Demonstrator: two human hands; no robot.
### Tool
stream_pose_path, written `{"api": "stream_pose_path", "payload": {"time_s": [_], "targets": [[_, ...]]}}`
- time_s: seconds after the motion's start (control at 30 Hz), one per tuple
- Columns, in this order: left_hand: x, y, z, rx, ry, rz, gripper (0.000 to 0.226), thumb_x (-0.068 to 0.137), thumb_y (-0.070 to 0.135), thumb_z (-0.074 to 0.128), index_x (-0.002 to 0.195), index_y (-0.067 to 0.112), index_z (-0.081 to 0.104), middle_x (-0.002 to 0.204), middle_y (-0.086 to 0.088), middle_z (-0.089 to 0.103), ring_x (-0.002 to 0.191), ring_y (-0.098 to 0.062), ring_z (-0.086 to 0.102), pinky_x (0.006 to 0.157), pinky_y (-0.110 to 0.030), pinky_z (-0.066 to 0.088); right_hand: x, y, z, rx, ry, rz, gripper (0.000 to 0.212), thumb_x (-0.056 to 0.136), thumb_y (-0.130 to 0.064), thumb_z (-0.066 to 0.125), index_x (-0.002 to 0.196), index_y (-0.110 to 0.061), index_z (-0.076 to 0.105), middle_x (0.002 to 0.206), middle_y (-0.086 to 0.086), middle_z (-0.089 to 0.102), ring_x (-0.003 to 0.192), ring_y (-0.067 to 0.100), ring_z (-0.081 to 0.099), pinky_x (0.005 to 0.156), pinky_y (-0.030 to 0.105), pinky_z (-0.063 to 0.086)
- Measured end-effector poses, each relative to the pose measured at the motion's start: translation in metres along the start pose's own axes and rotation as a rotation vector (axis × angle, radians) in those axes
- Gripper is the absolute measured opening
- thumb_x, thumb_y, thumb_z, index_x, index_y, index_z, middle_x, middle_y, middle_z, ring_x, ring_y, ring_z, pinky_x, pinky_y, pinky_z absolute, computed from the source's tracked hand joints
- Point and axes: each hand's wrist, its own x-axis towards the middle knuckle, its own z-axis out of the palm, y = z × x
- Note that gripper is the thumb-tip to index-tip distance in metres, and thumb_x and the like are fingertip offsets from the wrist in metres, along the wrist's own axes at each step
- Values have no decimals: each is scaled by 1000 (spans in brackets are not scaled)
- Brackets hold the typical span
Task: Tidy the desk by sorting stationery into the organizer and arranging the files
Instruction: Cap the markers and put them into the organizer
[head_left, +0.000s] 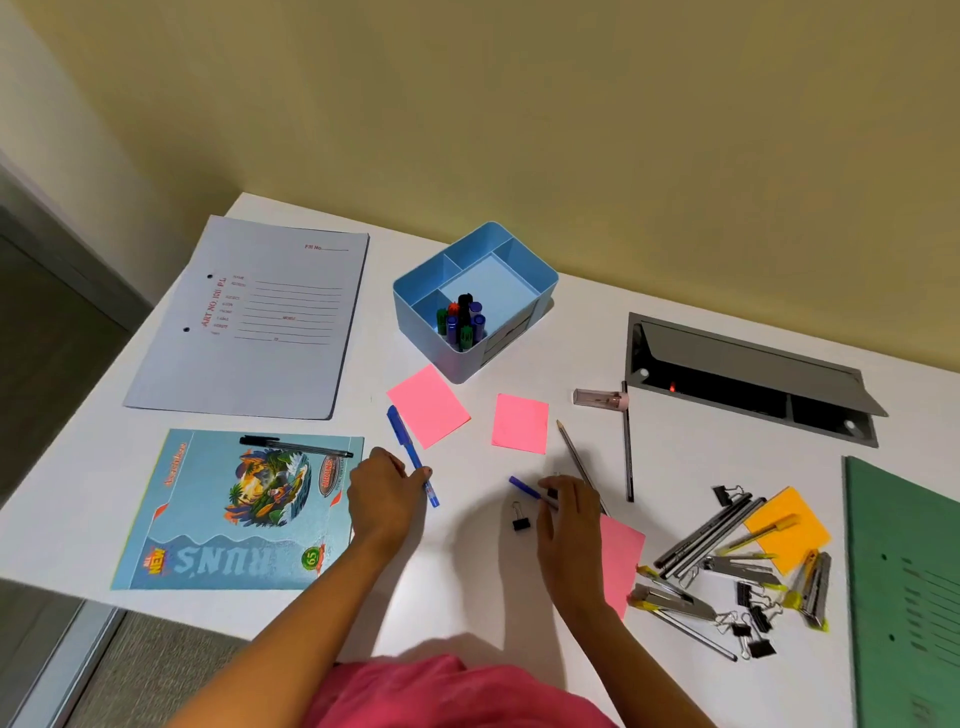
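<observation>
A light-blue organizer (524, 291) stands at the desk's middle back, with several markers (462, 322) upright in its front compartment. My left hand (384, 493) pinches a blue pen (408, 447) that lies on the desk near its lower end. My right hand (569, 514) grips a second blue pen (524, 487) just above the desk. A black binder clip (519, 519) lies just left of that hand. A grey-blue file (249, 317) lies at the back left, and a green file (906, 587) at the right edge.
Pink sticky notes (428, 405) (520, 422) (621, 556) lie mid-desk. A notebook (234, 512) with a black pen (296, 447) on it is at the front left. Pencils (574, 452), staplers, clips and an orange note (787, 525) crowd the right. A cable hatch (748, 379) stands open.
</observation>
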Motion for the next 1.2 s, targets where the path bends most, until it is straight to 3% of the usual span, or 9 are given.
{"api": "stream_pose_path", "payload": {"time_s": [0.13, 0.23, 0.4, 0.63, 0.73, 0.83, 1.0, 1.13, 1.2], "targets": [[0, -3, 2, 88, -58, 13, 18, 74, 16, 67, 60, 5, 65, 58, -3, 65, 54, -19, 61, 52, -30, 49, -7, 6, -7, -30, 10, 19, 26, 85, 1, 60, 106, -14, 57, 106, -9, 50, 105, 5, 44, 90, 21, 39], [-3, 0, -3, 75, -122, 13, 17, 67, 10, 66, 52, 3, 66, 50, -8, 64, 49, -20, 60, 51, -29, 49, -5, 4, -10, 12, 19, 7, 26, 86, 1, 59, 105, -17, 56, 106, -8, 53, 103, 3, 44, 89, 24, 42], [-6, 3, -13, -24, -108, 65, 17, 67, 11, 75, 65, 1, 63, 59, -12, 65, 56, -29, 64, 57, -41, 55, 10, -21, -9, 149, 45, -38, 18, 88, -12, 47, 103, -14, 56, 104, -7, 53, 97, 7, 55, 81, 27, 49], [-19, 24, -22, -10, 4, 442, 17, 72, 15, 73, 73, 19, 56, 68, 2, 62, 60, -21, 60, 58, -41, 52, 45, -78, -11, 325, 28, -155, 17, 91, -14, 60, 108, -13, 60, 98, -2, 57, 81, 5, 55, 71, 9, 43], [-26, 38, -24, 39, 37, 576, 20, 70, 12, 71, 78, 19, 55, 74, 2, 61, 64, -21, 58, 59, -40, 52, 62, -103, -14, 417, -72, -66, 26, 89, -26, 63, 114, -19, 58, 100, -5, 58, 82, 7, 55, 67, 9, 45], [-29, 48, -27, 55, 74, 657, 22, 72, 11, 70, 82, 21, 54, 79, 3, 60, 66, -20, 56, 60, -39, 51, 76, -122, -18, 432, -94, -113, 18, 91, -25, 61, 106, -16, 59, 89, -6, 57, 79, 3, 53, 65, 7, 41], [-20, 66, -31, -187, 127, 649, 5, 90, 18, 61, 95, 20, 60, 90, 5, 64, 73, -10, 63, 62, -33, 55, 103, -145, -27, 438, -92, -192, 7, 92, -23, 59, 92, -17, 57, 76, -11, 54, 71, -2, 53, 61, 4, 38], [-1, 79, -36, -320, 149, 478, 18, 98, 25, 49, 105, 16, 62, 101, 3, 65, 74, 5, 60, 62, -6, 43, 133, -164, -35, 491, 51, -207, 19, 93, -23, 58, 102, -7, 60, 95, 3, 65, 79, 3, 60, 65, 5, 43], [11, 84, -36, -351, 134, 424, 21, 98, 21, 48, 111, 12, 63, 104, 3, 64, 74, 16, 59, 62, -1, 41, 152, -171, -32, 501, 118, -211, 19, 95, -26, 54, 104, -10, 60, 100, 3, 65, 87, 11, 63, 73, 14, 50]]}}
